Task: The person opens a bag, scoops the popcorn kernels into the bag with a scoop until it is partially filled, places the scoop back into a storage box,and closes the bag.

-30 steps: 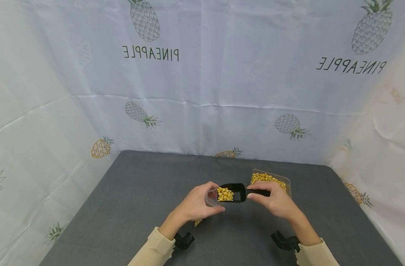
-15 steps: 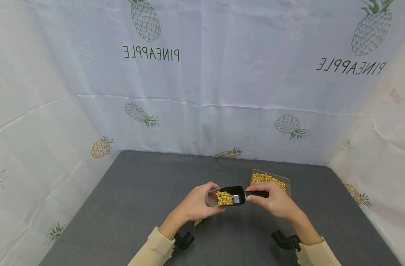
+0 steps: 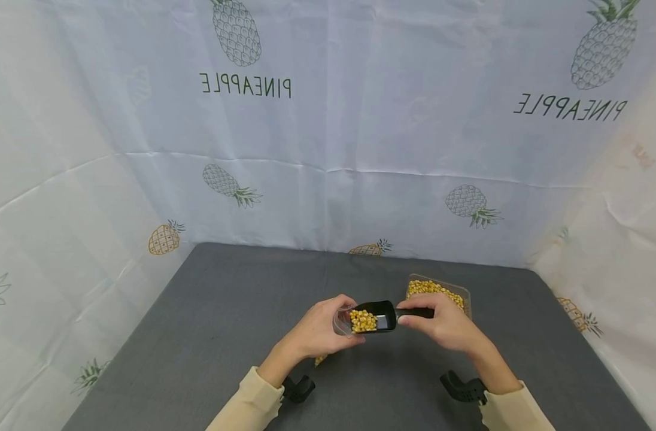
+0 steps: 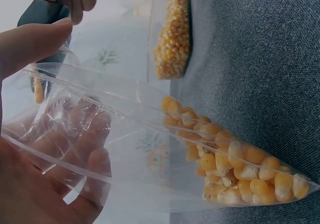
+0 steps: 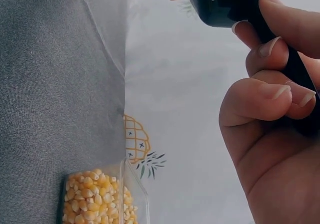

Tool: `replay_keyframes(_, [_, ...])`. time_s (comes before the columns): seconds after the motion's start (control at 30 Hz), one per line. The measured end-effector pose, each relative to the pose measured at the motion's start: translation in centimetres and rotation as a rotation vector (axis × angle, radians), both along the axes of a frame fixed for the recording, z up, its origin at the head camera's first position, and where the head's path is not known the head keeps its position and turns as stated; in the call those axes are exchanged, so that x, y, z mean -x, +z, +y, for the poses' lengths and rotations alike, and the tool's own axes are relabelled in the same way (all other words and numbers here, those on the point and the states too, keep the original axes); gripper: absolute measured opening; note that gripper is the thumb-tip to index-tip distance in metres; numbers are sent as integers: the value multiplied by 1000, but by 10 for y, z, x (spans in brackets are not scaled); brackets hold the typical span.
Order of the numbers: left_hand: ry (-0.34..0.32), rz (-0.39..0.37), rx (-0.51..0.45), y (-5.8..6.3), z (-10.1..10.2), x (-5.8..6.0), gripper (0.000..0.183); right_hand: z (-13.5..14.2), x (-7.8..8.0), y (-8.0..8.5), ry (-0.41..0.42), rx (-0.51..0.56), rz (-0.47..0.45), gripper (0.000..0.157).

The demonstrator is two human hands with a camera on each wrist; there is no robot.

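Note:
My left hand (image 3: 319, 329) holds a clear plastic bag (image 4: 132, 159) around its mouth, thumb on one side and fingers behind the film. Corn kernels (image 4: 225, 159) fill the bag's pointed lower end, close to the table. In my right hand (image 3: 449, 323) is a black scoop (image 3: 385, 312), gripped by its handle with thumb and curled fingers. A heap of corn kernels (image 3: 363, 321) lies at the scoop's front end, which reaches into the bag's mouth between my left thumb and fingers.
Behind my right hand stands a clear plastic container (image 5: 123, 196) of corn kernels on the dark grey table (image 3: 242, 287). White pineapple-print cloth (image 3: 328, 131) hangs along the table's back and sides. Each wrist carries a black mount (image 3: 461, 389).
The scoop has dipped slightly toward me and shifted a little left at the bag's mouth, its kernels still heaped at the front. My left hand and the bag stay nearly in place.

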State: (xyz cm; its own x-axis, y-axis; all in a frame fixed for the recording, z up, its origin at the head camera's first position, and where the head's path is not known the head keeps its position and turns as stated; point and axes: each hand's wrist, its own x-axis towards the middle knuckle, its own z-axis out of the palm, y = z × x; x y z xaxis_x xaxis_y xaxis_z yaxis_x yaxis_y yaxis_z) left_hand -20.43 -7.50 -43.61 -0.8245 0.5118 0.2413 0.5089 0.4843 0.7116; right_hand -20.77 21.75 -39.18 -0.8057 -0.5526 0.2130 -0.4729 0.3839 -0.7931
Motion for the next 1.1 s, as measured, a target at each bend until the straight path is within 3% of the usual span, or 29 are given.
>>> replay_keyframes(1.1, [18,21,27,0,1,2,48,-17,2,16,14,-189,92,25])
